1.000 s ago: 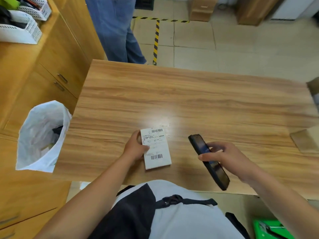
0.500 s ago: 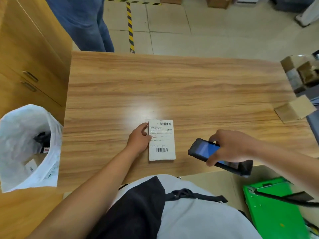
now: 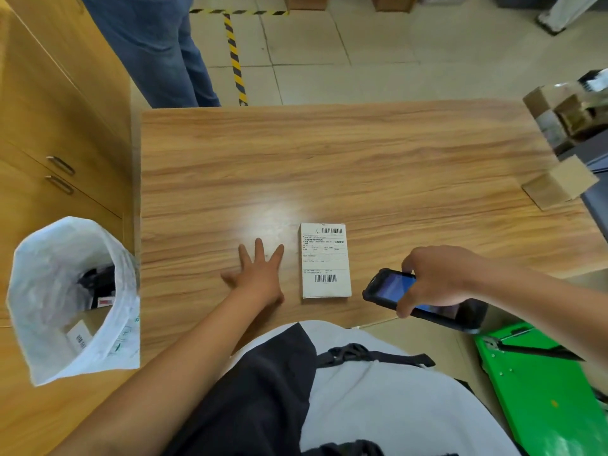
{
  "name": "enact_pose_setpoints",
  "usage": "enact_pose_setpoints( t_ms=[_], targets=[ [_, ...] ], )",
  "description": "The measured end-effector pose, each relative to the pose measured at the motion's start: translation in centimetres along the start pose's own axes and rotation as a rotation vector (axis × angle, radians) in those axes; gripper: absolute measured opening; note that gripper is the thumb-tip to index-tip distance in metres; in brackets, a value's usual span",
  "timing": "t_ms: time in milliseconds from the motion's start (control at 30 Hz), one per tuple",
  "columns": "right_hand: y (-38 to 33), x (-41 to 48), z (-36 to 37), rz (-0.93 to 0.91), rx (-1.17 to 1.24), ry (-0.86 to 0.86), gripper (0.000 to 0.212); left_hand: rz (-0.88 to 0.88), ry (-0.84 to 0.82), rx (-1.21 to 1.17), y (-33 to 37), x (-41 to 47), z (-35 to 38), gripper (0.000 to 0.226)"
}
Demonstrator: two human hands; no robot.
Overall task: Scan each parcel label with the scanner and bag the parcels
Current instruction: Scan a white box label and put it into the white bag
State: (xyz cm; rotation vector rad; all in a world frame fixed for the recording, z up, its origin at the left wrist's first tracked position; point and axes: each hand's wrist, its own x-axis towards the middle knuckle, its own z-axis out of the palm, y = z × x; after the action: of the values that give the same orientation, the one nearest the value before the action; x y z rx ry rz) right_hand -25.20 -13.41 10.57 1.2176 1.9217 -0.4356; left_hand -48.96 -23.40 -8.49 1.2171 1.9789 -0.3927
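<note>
The right hand [image 3: 437, 281] curls round the handheld scanner [image 3: 388, 288]. The white parcel [image 3: 325, 261] lies label-up on the table, just left of that grip. The left hand [image 3: 260, 274] rests spread flat, apart from the parcel. Best to square the scanner's window over one barcode and hold it steady.

Wood-grain desk [image 3: 362, 166], with a bright patch of glare near its centre. Left of the desk, a wooden cabinet [image 3: 49, 110] bearing two metal handles [image 3: 61, 165], one just below the other. Beyond the far edge, a tiled floor [image 3: 394, 60] marked with yellow-and-black hazard tape [image 3: 235, 57]; a bystander's legs in blue jeans [image 3: 154, 44] stand beside the tape. Lower right, below desk level, a bright green flat-topped object [image 3: 543, 390] crossed by a dark bar [image 3: 533, 352].
</note>
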Motion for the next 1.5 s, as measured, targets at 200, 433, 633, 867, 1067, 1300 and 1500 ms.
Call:
enact_pose_setpoints(
  t_ms=[200,433,633,867,1067,1300,1500],
  targets=[
    [-0.4,0.0,0.2,0.008,-0.007,0.029,0.057,0.008,-0.004,-0.011,0.1,-0.1,0.0,0.118],
    [-0.1,-0.5,0.6,0.036,-0.039,0.019,0.053,0.024,0.0,0.008,-0.3,0.2,0.7,0.116],
    [0.5,-1.2,1.0,0.063,-0.009,-0.014,0.055,0.023,0.008,-0.022,-0.2,0.1,1.1,0.117],
    [2.1,-2.5,0.9,0.067,0.37,-0.013,0.059,0.047,0.149,-0.307,0.3,-0.7,0.8,0.087],
    [2.8,-3.2,3.7,0.051,0.873,0.049,0.074,0.164,0.284,-0.582,5.6,-1.1,-0.3,0.094],
    [3.9,-2.8,6.6,0.128,1.114,0.135,0.049,0.101,0.245,-0.185,12.1,0.9,-0.2,0.123],
    [5.1,-4.1,7.9,0.184,1.185,0.234,0.114,0.208,0.32,-0.057,11.6,1.7,0.6,0.12]
  ],
)
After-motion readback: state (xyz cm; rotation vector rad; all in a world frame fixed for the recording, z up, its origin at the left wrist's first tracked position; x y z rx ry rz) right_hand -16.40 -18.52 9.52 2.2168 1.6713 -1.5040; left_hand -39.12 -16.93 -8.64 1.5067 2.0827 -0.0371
